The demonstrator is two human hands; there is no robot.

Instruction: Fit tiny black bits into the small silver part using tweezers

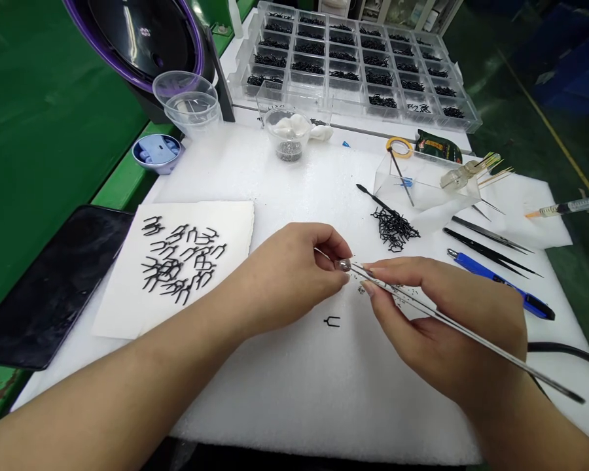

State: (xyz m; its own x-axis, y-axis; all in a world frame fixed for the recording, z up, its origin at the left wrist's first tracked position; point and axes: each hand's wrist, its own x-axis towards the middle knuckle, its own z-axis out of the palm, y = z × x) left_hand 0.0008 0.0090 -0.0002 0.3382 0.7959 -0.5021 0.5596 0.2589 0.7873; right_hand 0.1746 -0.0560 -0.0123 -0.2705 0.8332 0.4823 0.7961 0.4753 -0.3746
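Note:
My left hand [294, 275] is closed, thumb and fingers pinching a small shiny metallic piece [344, 265]. Metal tweezers [451, 320] lie in the grip of my right hand [451, 314], their tips at the shiny piece. Whether the tips hold anything is too small to tell. Below the hands, one small black fork-shaped part [332, 322] rests on the white foam sheet [324, 392]. Tiny dark specks are scattered under the tweezers. Just beyond my right hand sits a tangled pile of black parts [395, 229].
Several black forked parts lie on a white pad [122, 307] at left, beside a black tablet-like slab [63, 281]. A compartment box [314, 82] stands behind. To the right are black tweezers [491, 250], a blue utility knife [500, 282] and a syringe [574, 206].

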